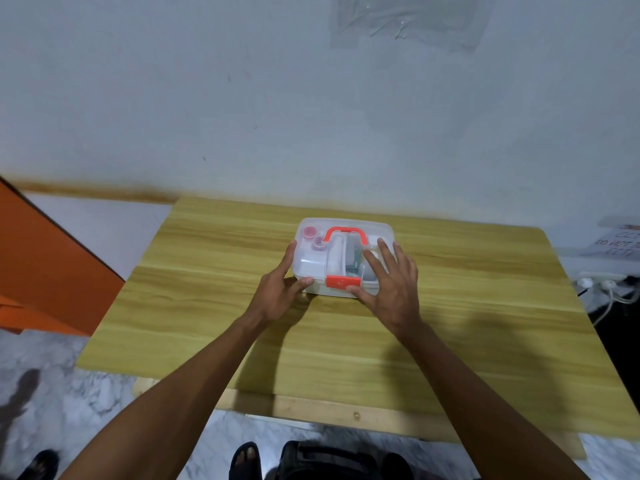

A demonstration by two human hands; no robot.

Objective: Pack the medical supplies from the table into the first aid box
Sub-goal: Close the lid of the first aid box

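A clear plastic first aid box (344,258) sits on the wooden worktop (450,306), toward its far middle, near the wall. Its long axis runs left to right across the view, and its lid is down. The red carry handle (346,235) lies flat on the lid, and the red front latch (343,282) faces the person. Through the lid show two pink-capped containers (313,237) at the left, a white roll-like shape and a dark item in the middle; the rest is too blurred to name.

The left hand (280,291) cups the box's near left corner, its grip clamped there with the thumb on the front wall and the fingers along the left side. The right hand (391,282) lies flat on the lid's right part, fingers spread apart, thumb touching the latch.
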